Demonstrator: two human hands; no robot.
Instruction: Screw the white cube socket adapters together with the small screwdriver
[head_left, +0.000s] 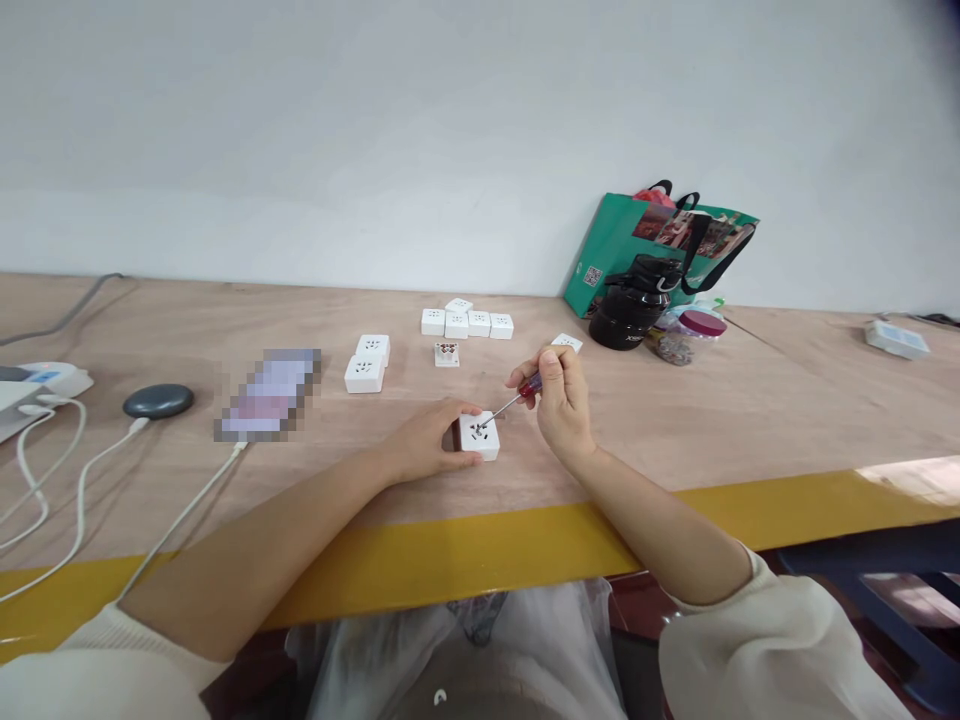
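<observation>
My left hand (pixel 436 442) is closed around the left side of a white power socket (pixel 487 446), which lies face up on the wooden table. In my right hand (pixel 561 400) is a screwdriver with a red handle (pixel 530 386), its metal shaft slanting down to the left. The tip meets the middle of the socket's face, among the slots. Beyond my hands lies a small white socket part (pixel 447 355) with reddish metal pieces showing. Part of another white socket piece (pixel 568 342) shows just behind my right hand.
Several white sockets (pixel 456 325) stand in a row near the wall; two more (pixel 365 374) sit left of them. A phone (pixel 271 395), a dark round device (pixel 158 401) and white cables lie left. A black flask (pixel 630 305), plastic jar (pixel 686 340) and green bag (pixel 600 235) stand right.
</observation>
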